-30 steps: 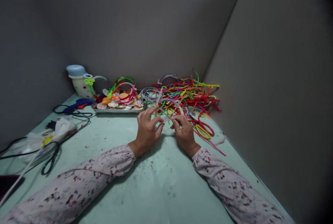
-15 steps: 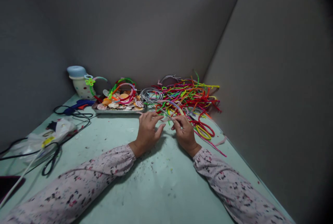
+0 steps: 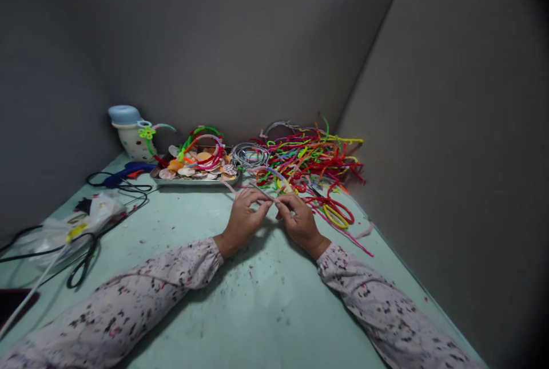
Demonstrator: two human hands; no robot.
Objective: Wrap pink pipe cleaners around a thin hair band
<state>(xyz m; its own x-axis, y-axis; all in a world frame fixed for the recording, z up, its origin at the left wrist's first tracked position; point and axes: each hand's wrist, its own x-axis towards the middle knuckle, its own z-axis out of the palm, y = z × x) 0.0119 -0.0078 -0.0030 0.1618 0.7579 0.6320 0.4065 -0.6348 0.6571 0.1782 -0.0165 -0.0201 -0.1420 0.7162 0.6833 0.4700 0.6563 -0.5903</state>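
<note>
Above the middle of the table, my left hand (image 3: 246, 217) and my right hand (image 3: 300, 223) meet almost fingertip to fingertip. Both pinch a thin grey headband (image 3: 262, 191), and its exact grip points are partly covered by the fingers. A pastel fuzzy arc (image 3: 278, 174), which looks like the wrapped part of this headband, curves up behind the fingers. A pale pink pipe cleaner (image 3: 229, 186) sticks out to the left beyond my left fingers; its other end is hidden.
A heap of coloured pipe cleaners (image 3: 309, 154) lies behind my right hand, beside several coiled metal bands (image 3: 250, 155). Further left are a metal tray (image 3: 197, 182) of shells, a blue glue gun (image 3: 128, 171), a lidded bottle (image 3: 131, 137), black cords (image 3: 86, 260) and a plastic bag (image 3: 100, 209).
My right hand has shifted left, close to my left hand. The left fingers, spread before, are now pinched together on the band. The pink pipe cleaner's end shows further left.
</note>
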